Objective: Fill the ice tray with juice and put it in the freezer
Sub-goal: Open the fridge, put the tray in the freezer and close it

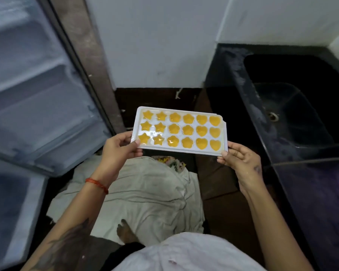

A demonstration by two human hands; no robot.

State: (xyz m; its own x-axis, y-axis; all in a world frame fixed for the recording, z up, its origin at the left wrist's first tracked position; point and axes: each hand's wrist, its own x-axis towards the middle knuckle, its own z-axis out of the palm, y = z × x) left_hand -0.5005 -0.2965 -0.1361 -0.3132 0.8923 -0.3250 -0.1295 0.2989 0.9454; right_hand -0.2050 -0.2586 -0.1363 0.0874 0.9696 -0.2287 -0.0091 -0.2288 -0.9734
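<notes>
Tray: a white rectangular plastic ice tray (pixel 179 131) is held level in the air at the centre of the view, above the dark floor; eighteen moulds in three rows are seen, stars towards 9 o'clock, flowers in the middle, hearts towards 3 o'clock
Juice: all the moulds are filled with orange-yellow juice (pixel 201 143); a thin film of it is also seen on the tray's flat top round the star moulds
Left hand: the left hand (pixel 118 148) is clamped on the tray's corner at 7 o'clock, thumb laid on the rim and fingers curled beneath; a red thread band (pixel 97 184) is worn at the wrist
Right hand: the right hand (pixel 237 158) is closed on the tray's corner at 4 o'clock, thumb pressed on the rim's edge, fingers tucked under
Freezer: the open pale grey door of the fridge (pixel 37 94), with its moulded shelves, is seen at 9 to 10 o'clock of the tray, near the left hand but apart from it
Sink: a black stone worktop with a sunken black sink basin (pixel 294 114) lies at 3 o'clock of the tray
Floor: a crumpled white cloth with thin dark stripes (pixel 145 192) is spread at 6 o'clock, beneath the tray, and a bare foot (pixel 125 231) is set on it
</notes>
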